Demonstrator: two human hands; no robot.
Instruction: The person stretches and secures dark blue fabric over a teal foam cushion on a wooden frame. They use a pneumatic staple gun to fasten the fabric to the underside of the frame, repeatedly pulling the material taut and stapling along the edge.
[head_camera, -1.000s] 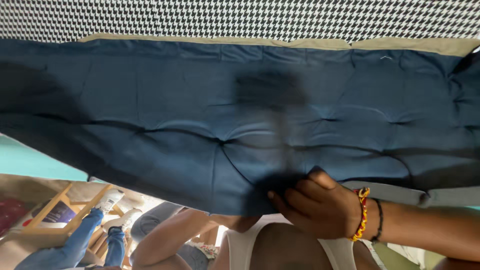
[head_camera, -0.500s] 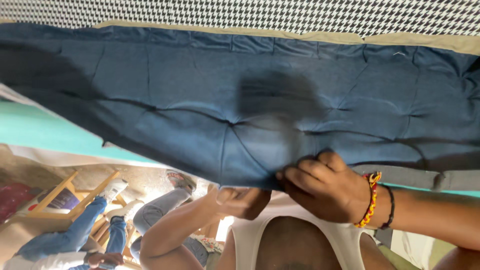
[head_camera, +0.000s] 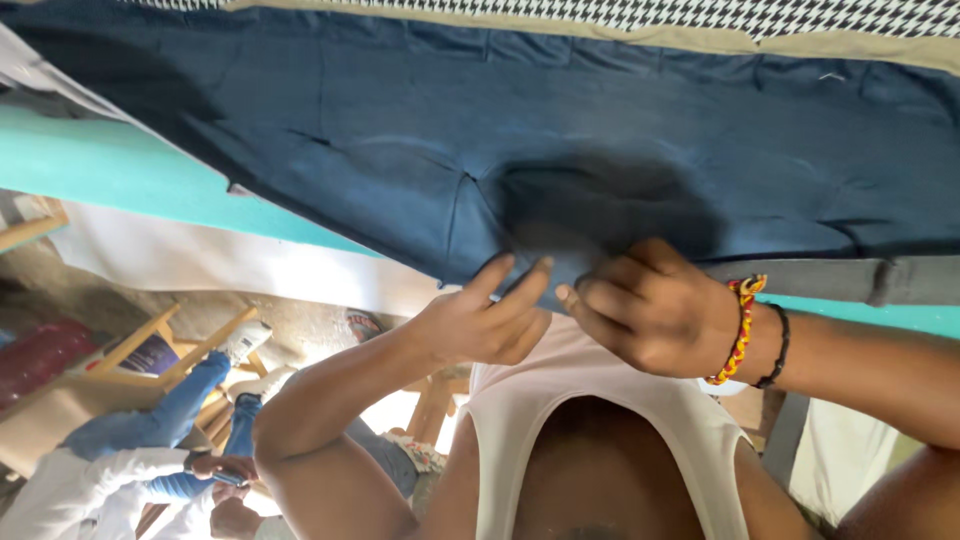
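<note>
A dark blue quilted fabric (head_camera: 560, 130) lies spread over a teal table top (head_camera: 120, 170). My right hand (head_camera: 650, 310), with a beaded bracelet and a black band at the wrist, is closed on the fabric's near edge. My left hand (head_camera: 480, 320) is right beside it. Its straight fingers pinch the same edge and its thumb is hidden underneath. A shadow darkens the cloth just above both hands. My white sleeveless top (head_camera: 560, 400) fills the bottom middle.
A houndstooth cloth (head_camera: 700, 15) with a beige border runs along the far side. A grey strap (head_camera: 830, 280) lies along the near edge at the right. At lower left, another person in jeans (head_camera: 170, 420) sits by wooden furniture (head_camera: 150, 340) and a white sheet (head_camera: 230, 265).
My left hand has come up from below the table edge to the fabric's hem beside my right hand. The view has shifted, so the fabric sits higher and more teal shows at left.
</note>
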